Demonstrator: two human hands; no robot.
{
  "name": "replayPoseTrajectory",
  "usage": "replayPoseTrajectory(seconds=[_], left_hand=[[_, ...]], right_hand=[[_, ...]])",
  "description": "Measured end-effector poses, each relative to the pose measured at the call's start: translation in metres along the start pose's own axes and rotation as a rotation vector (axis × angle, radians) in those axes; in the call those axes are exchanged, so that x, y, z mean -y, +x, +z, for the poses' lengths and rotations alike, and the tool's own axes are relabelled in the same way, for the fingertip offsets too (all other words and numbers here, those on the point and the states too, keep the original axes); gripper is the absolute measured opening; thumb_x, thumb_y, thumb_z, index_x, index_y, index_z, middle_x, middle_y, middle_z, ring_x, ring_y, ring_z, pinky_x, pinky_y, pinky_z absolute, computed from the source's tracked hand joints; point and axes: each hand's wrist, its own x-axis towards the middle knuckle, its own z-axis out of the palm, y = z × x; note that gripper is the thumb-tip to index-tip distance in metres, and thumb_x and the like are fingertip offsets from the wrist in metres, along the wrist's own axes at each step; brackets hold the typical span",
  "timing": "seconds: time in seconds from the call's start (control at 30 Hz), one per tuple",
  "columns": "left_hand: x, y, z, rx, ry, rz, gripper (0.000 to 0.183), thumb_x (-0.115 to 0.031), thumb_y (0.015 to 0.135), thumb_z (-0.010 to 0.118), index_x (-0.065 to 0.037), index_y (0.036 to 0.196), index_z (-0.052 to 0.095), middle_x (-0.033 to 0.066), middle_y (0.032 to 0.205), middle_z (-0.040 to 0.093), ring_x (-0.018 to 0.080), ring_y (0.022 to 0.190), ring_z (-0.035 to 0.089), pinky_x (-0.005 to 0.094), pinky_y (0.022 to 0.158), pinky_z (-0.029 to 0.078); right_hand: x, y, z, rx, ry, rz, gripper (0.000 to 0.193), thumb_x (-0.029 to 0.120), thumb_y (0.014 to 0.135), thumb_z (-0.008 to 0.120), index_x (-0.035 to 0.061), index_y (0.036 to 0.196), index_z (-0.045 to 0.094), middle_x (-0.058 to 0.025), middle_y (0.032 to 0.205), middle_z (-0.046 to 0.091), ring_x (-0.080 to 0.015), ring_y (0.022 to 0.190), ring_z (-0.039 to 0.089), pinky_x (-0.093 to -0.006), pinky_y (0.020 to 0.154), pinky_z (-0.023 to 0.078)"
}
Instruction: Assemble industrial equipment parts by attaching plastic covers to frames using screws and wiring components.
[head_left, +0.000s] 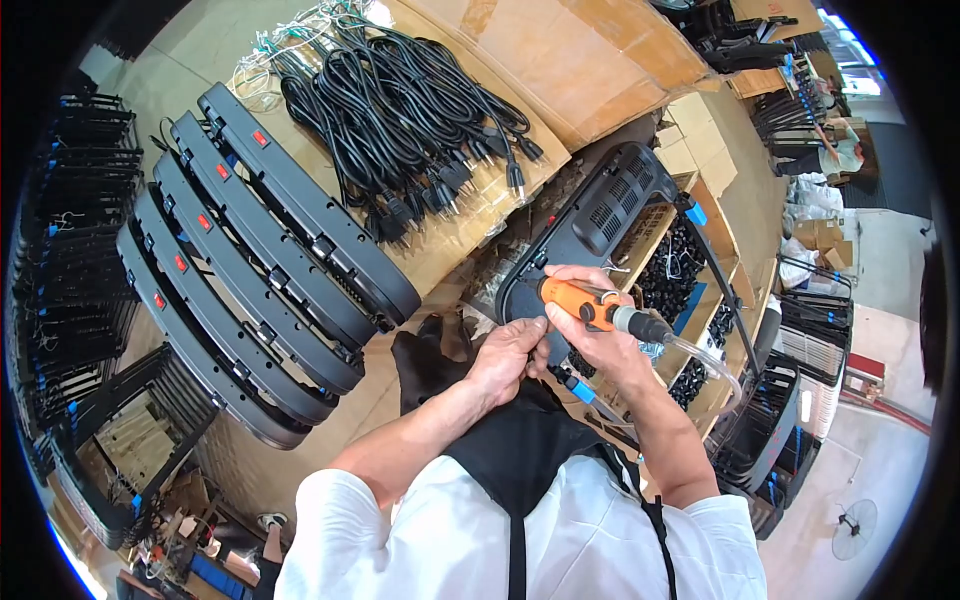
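Observation:
My right hand [597, 335] is wrapped around an orange power screwdriver [578, 303], whose clear hose [715, 360] trails off to the right. The tool's front end points left, over the near end of a long black plastic housing [560, 255]. That housing lies slantwise in front of me and has a vented raised cover [612, 210] at its far part. My left hand [507, 355] is closed, thumb and fingers pinched together at the housing's near corner, just left of the tool. What the pinch holds is too small to make out.
Several dark curved units [265, 225] with red switches stand in a row at the left. Bundled black power cords [410, 120] lie on a cardboard-covered table [480, 235]. Right of the housing, a partitioned wooden box [735, 285] holds small black parts. Another person [845, 150] is far off at the right.

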Motion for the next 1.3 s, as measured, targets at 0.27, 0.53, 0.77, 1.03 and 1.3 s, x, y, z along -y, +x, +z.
replayPoseTrajectory(seconds=[0.27,0.53,0.77,1.03,1.3], left_hand=[[-0.007,-0.005,0.002,-0.252,-0.145,0.114,0.023,-0.026,0.112,0.055,-0.006,0.116,0.066,0.0031,0.094,0.070,0.0141,0.077,0.065,0.0285,0.071,0.058],[-0.013,-0.006,-0.005,-0.196,-0.179,0.030,0.025,-0.027,0.111,0.059,-0.005,0.117,0.068,0.0042,0.095,0.071,0.0153,0.078,0.068,0.0306,0.073,0.061],[-0.005,0.003,0.001,-0.246,-0.207,0.058,0.028,-0.037,0.105,0.068,-0.009,0.103,0.069,0.0005,0.084,0.067,0.0152,0.072,0.067,0.0310,0.066,0.060],[-0.017,0.055,0.056,-0.209,-0.350,0.074,0.027,-0.037,0.106,0.066,-0.010,0.110,0.068,-0.0022,0.084,0.065,0.0134,0.074,0.061,0.0291,0.066,0.052],[0.001,0.171,0.148,-0.029,-0.374,-0.099,0.022,-0.032,0.108,0.063,-0.010,0.111,0.067,-0.0018,0.084,0.063,0.0116,0.074,0.061,0.0247,0.065,0.056]], right_hand=[[0.005,0.002,0.001,0.040,-0.039,0.016,0.037,0.001,0.087,0.079,0.0048,0.122,0.067,-0.0114,0.132,0.070,-0.0201,0.120,0.068,-0.0364,0.105,0.054],[0.000,0.003,0.002,0.042,-0.034,0.013,0.037,0.001,0.087,0.079,0.0046,0.122,0.066,-0.0119,0.133,0.070,-0.0209,0.121,0.067,-0.0369,0.107,0.054],[0.015,0.006,-0.003,0.102,-0.133,0.087,0.049,0.004,0.086,0.081,0.0047,0.132,0.063,-0.0109,0.131,0.071,-0.0202,0.122,0.068,-0.0356,0.106,0.053],[0.003,-0.026,-0.099,-0.041,0.115,-0.021,0.052,0.006,0.085,0.079,0.0011,0.134,0.060,-0.0141,0.132,0.069,-0.0247,0.124,0.066,-0.0405,0.111,0.050],[-0.050,-0.031,-0.216,-0.194,0.142,-0.014,0.055,0.006,0.086,0.080,0.0014,0.135,0.056,-0.0179,0.133,0.068,-0.0271,0.127,0.065,-0.0436,0.112,0.051]])
